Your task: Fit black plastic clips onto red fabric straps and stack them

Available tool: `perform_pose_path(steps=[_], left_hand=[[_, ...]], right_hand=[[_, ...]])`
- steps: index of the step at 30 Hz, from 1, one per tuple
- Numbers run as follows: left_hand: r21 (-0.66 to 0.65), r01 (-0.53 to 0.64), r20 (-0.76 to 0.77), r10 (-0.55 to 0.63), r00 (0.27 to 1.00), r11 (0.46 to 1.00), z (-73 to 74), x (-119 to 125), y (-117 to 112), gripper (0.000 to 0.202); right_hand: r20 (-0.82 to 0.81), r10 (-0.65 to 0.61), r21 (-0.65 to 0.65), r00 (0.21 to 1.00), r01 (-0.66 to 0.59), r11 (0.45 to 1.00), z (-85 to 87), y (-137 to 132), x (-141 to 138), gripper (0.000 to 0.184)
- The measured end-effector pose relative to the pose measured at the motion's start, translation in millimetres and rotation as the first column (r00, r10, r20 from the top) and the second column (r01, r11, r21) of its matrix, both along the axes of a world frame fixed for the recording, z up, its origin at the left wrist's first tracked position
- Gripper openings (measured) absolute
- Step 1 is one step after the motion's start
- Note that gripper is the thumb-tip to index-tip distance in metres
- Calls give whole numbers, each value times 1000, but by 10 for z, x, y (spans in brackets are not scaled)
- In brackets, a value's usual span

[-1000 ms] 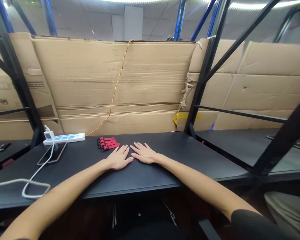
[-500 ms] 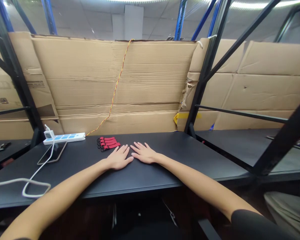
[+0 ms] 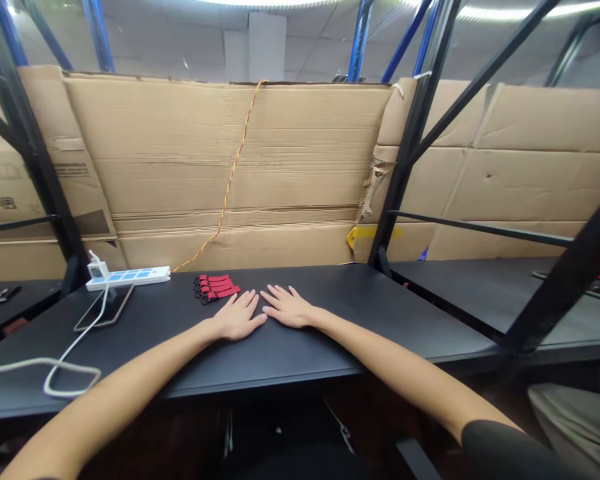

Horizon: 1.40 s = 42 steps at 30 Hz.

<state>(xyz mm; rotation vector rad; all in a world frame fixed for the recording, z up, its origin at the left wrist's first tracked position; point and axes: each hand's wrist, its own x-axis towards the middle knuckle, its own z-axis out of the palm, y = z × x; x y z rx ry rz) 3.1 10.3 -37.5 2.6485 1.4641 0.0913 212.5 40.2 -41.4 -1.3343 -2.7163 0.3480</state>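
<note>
My left hand [image 3: 237, 317] lies flat on the black tabletop [image 3: 300, 357], palm down with the fingers stretched forward. Close beside it, my right hand [image 3: 289, 308] also rests flat, fingers spread. The two hands are almost touching at the thumbs, and neither holds anything. Just beyond my left fingertips, to the left, lie several red straps [image 3: 217, 287] in a row. Black rings or buckles show at their left ends.
At the back left sits a white power strip [image 3: 153, 275] with a white charger [image 3: 99, 269] plugged in. A phone [image 3: 107, 308] lies before it under a white cable [image 3: 69, 350]. Cardboard [image 3: 300, 153] walls the back; black metal posts [image 3: 407, 147] stand at both sides.
</note>
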Motion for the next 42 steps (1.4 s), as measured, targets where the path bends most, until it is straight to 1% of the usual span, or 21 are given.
perform_pose_path(steps=[10, 16, 18, 21, 23, 26, 28, 30, 32, 33, 35, 37, 39, 42], left_hand=[[-9, -3, -8, 3, 1000, 1000, 10, 8, -6, 82], [20, 13, 10, -13, 1000, 1000, 2, -10, -2, 78], [58, 34, 18, -36, 999, 998, 16, -20, 6, 73], [199, 58, 1, -59, 998, 978, 77, -54, 26, 53], [307, 0, -49, 16, 999, 952, 140, -106, 44, 39], [417, -152, -114, 218, 969, 896, 241, -237, 65, 29], [402, -227, -156, 311, 938, 887, 295, -340, 74, 26], [346, -272, -183, 349, 919, 898, 331, -430, 85, 26], [301, -274, -156, 331, 931, 913, 346, -485, 107, 25], [285, -258, -123, 302, 945, 923, 346, -496, 123, 24], [259, -198, -31, 214, 976, 945, 336, -483, 158, 20], [218, -119, 80, 103, 991, 969, 319, -435, 184, 18], [158, -45, 212, 10, 977, 986, 304, -372, 187, 21], [44, 74, 409, -86, 909, 996, 294, -287, 144, 30]], right_hand=[[3, -8, 3, 1000, 8, 1000, 17, -21, -5, 71], [9, 1, 2, 1000, -1, 1000, 5, -4, -3, 71], [7, 2, 6, 1000, -2, 1000, 0, 0, -6, 72], [5, -5, 10, 1000, 5, 1000, 2, -2, -15, 73], [-1, -10, 14, 1000, 10, 1000, 10, -10, -20, 74], [-12, -13, 27, 1000, 14, 1000, 21, -22, -20, 74], [-18, -11, 37, 1000, 12, 999, 24, -23, -14, 73], [-22, -10, 53, 1000, 11, 999, 25, -18, -9, 73], [-36, 1, 92, 999, 3, 996, 26, -15, -14, 71], [-51, 13, 129, 999, -6, 992, 29, -17, -22, 69], [-95, 63, 237, 993, -39, 971, 38, -30, -52, 64], [-139, 141, 347, 980, -85, 934, 50, -55, -97, 58], [-168, 224, 417, 960, -137, 898, 62, -82, -145, 53], [-171, 334, 442, 927, -231, 866, 76, -107, -200, 41]])
